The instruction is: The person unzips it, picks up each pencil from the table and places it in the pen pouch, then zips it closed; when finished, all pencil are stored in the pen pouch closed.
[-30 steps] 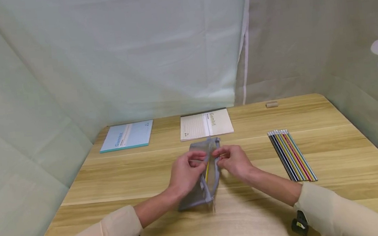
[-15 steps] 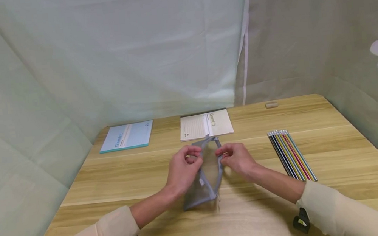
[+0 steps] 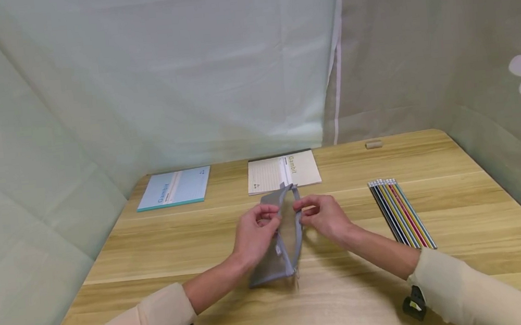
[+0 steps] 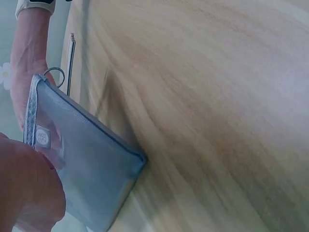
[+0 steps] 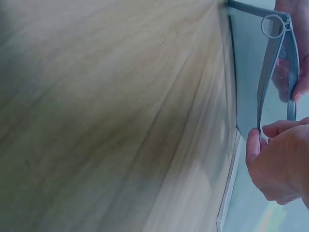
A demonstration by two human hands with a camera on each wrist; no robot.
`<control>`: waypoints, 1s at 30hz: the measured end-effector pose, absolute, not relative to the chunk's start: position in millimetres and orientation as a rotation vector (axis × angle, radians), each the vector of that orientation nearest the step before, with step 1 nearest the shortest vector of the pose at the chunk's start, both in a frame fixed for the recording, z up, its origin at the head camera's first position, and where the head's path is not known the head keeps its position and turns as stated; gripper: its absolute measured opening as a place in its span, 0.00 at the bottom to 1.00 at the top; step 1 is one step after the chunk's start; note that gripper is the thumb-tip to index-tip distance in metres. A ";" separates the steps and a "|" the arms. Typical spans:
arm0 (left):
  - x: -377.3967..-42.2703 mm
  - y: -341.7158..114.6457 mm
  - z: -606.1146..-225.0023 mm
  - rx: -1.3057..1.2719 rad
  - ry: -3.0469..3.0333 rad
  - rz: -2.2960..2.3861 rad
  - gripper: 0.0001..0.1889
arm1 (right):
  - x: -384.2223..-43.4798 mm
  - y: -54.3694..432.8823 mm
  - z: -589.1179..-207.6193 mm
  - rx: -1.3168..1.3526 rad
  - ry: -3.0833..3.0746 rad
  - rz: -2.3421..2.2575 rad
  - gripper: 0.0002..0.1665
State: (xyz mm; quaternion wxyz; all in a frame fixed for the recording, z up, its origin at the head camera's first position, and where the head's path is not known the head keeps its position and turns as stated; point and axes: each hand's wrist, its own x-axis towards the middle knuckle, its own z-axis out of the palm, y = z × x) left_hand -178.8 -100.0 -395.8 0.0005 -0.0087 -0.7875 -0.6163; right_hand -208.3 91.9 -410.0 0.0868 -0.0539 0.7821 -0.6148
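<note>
A grey see-through mesh zip pouch (image 3: 267, 267) stands tilted near the middle of the table, its zipped mouth spread apart. My left hand (image 3: 254, 235) pinches the left edge of that mouth between thumb and fingers. Opposite it, my right hand (image 3: 326, 220) pinches the right edge. In the left wrist view, the pouch side (image 4: 96, 150) shows a small round-printed label (image 4: 43, 137) close to the zipper. A metal ring (image 5: 273, 26) hangs at the near zipper end in the right wrist view. What lies inside the pouch cannot be made out.
Several pencils (image 3: 402, 214) lie side by side to the right. At the back are a blue notebook (image 3: 174, 187), a cream notebook (image 3: 283, 172) just beyond the pouch, and a small brownish cylinder (image 3: 374, 144). Curtains (image 3: 214, 73) enclose the table's far sides.
The pouch mouth spread wider, then narrowed slightly as both hands shifted a little. A yellow strip seen in the mouth one second ago is out of sight now.
</note>
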 end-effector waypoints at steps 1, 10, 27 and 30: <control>-179.0 -99.4 -397.3 -0.012 -2.471 -1.951 0.11 | -207.9 92.1 -410.6 -0.157 2.332 -1.832 0.19; -180.2 -95.7 -408.1 0.044 -2.460 -2.016 0.11 | -204.1 101.7 -406.8 -0.104 2.376 -1.866 0.24; -182.5 -95.5 -414.5 0.089 -2.403 -2.112 0.11 | -197.4 205.5 -384.8 -0.085 2.521 -1.803 0.28; -182.7 -95.8 -414.8 0.094 -2.406 -2.119 0.12 | -196.6 225.4 -387.8 -0.054 2.553 -1.799 0.31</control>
